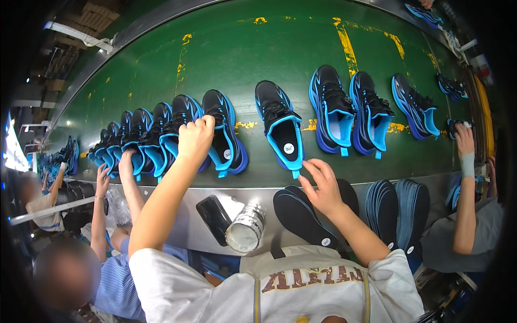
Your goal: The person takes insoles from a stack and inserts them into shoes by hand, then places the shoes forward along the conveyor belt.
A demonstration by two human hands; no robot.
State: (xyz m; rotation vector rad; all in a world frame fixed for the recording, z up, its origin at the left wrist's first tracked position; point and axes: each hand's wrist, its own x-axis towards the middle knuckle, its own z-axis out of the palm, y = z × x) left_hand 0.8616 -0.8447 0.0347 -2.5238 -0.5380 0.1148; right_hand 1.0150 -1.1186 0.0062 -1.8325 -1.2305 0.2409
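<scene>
My left hand [196, 141] is closed at the collar of a black and blue sneaker [238, 152]; whatever its curled fingers hold is hidden. A pale insole with a round white label shows inside that sneaker. To its right stands another sneaker [271, 98], toe pointing away, with a labelled insole [287, 141] inside. My right hand [321, 185] is open beside this shoe's heel, thumb and fingers apart. One fingertip is at or very near the heel edge. Dark insoles [293, 207] lie under and beside my right forearm on the metal ledge.
More sneakers [328, 102] line the green surface [258, 48] on both sides. A phone [211, 215] and a white roll or cup [245, 231] rest on the ledge. Insole stacks [381, 207] lie to the right. Co-workers' arms reach in at left [129, 177] and right [466, 183].
</scene>
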